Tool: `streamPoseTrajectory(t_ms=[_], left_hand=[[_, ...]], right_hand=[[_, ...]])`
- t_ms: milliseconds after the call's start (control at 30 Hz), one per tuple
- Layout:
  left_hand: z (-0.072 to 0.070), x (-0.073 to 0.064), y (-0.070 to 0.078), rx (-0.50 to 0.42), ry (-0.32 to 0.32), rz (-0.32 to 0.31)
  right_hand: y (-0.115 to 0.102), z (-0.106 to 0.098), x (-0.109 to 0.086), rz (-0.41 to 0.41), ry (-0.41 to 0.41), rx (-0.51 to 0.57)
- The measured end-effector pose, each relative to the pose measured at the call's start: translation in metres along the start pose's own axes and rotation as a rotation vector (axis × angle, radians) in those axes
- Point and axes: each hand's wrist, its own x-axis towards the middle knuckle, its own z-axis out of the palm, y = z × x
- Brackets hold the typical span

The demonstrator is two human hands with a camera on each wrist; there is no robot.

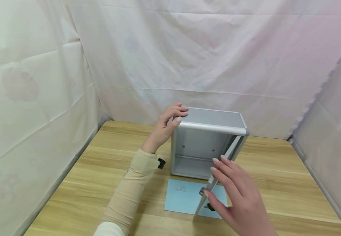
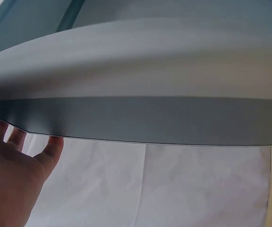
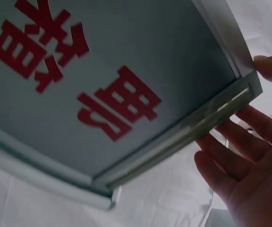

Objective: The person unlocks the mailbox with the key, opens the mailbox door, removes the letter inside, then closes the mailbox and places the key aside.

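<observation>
A grey metal mailbox (image 1: 213, 117) stands with its front open. My left hand (image 1: 167, 122) rests on its top left corner, fingers and thumb on the upper surface; the left wrist view shows the fingertips at the edge. The mailbox door (image 1: 229, 149) is swung out towards me on the right side. Red characters (image 3: 119, 104) mark its outer face. My right hand (image 1: 241, 193) holds the door by its corner, fingers along one edge and thumb on the other, beside a small metal latch (image 1: 201, 191). A dark green key-like piece (image 1: 210, 206) shows just below the thumb.
A light blue sheet (image 1: 177, 198) with a small printed box lies on the wooden table (image 1: 99, 180) before the mailbox, partly behind the door. Near my left sleeve is a small black piece (image 1: 161, 163). Pale cloth walls (image 1: 203, 59) surround the table.
</observation>
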Motion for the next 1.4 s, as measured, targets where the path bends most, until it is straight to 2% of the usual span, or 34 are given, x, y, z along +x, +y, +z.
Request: streamPoseTrajectory(t_ms=[300, 467, 600, 800, 933, 1133, 1400], left_hand=[[-0.002, -0.001, -0.003, 0.014, -0.006, -0.005], [-0.001, -0.002, -0.005, 0.014, -0.002, -0.007], [0.000, -0.003, -0.004, 0.008, -0.006, -0.005], [0.000, -0.001, -0.003, -0.002, -0.005, -0.010], [0.000, -0.001, -0.003, 0.001, -0.002, -0.005], [-0.001, -0.001, -0.002, -0.005, 0.005, -0.029], [-0.001, -0.001, -0.003, 0.000, -0.002, -0.040]], right_hand=[[0.007, 0.035, 0.010, 0.007, 0.026, 0.038], [0.016, 0.054, 0.010, 0.006, 0.051, 0.020], [0.021, 0.066, 0.010, 0.010, 0.047, -0.019], [0.031, 0.081, 0.012, 0.052, -0.028, -0.064], [0.038, 0.092, 0.013, 0.059, -0.043, -0.086], [0.048, 0.106, 0.014, 0.060, -0.074, -0.173], [0.056, 0.116, 0.013, 0.051, -0.060, -0.251]])
